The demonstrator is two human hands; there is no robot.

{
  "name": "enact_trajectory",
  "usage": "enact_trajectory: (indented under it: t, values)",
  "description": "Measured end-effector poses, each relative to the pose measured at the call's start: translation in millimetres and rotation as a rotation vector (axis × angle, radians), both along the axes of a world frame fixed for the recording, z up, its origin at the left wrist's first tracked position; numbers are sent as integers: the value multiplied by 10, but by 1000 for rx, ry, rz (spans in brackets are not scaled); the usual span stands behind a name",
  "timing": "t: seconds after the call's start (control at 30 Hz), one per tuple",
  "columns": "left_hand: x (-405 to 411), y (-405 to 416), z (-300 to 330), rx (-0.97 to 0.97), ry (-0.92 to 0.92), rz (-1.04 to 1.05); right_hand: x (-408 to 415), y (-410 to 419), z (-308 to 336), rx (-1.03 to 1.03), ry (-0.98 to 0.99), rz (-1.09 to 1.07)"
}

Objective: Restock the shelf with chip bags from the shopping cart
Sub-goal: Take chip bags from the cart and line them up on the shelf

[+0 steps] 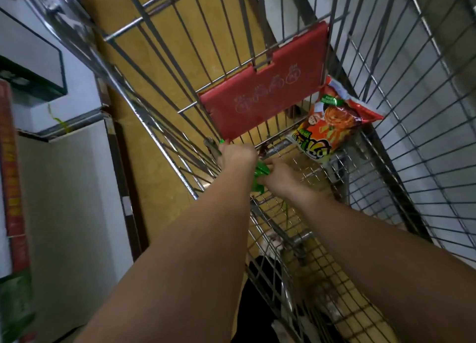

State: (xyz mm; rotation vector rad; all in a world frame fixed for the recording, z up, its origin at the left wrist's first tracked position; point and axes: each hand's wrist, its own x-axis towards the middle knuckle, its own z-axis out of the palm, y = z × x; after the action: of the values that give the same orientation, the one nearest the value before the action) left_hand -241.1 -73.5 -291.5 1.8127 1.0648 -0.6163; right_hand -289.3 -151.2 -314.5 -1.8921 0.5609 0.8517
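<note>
Both hands, left hand (238,153) and right hand (279,177), clutch a green chip bag (260,177) low in the shopping cart (412,110) at mid-frame. Pickup step, I'd say; next it needs lifting clear toward the shelf.

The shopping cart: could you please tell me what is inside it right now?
An orange chip bag lies near the red flap. Both hands grip a green bag, mostly covered by them.
</note>
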Motion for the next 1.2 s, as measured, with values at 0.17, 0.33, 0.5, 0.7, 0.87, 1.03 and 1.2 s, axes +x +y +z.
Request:
enact_trajectory:
  t: [0.17,0.33,0.5,0.7,0.87,1.03,1.2]
  values:
    - [-32,-7,-73,16,33,-13,14,38,-96,-60,-69,-39]
    - [-53,-40,-127,7,-7,-207,9,-113,2,-90,-158,-146]
    - [-153,-148,-29,-126,-98,-513,30,-419,273,-118,-243,-180]
    - [-286,-312,110,-136,-259,-824,-8,-656,583,-57,-269,-274]
    - [-435,-505,268,2,-512,-808,-102,-708,771,63,-272,-401]
    - [-406,-599,468,-111,-557,-614,-209,-977,951,280,-320,-401]
    - [-357,-649,628,-480,-426,-431,-310,-1337,898,124,-425,-596]
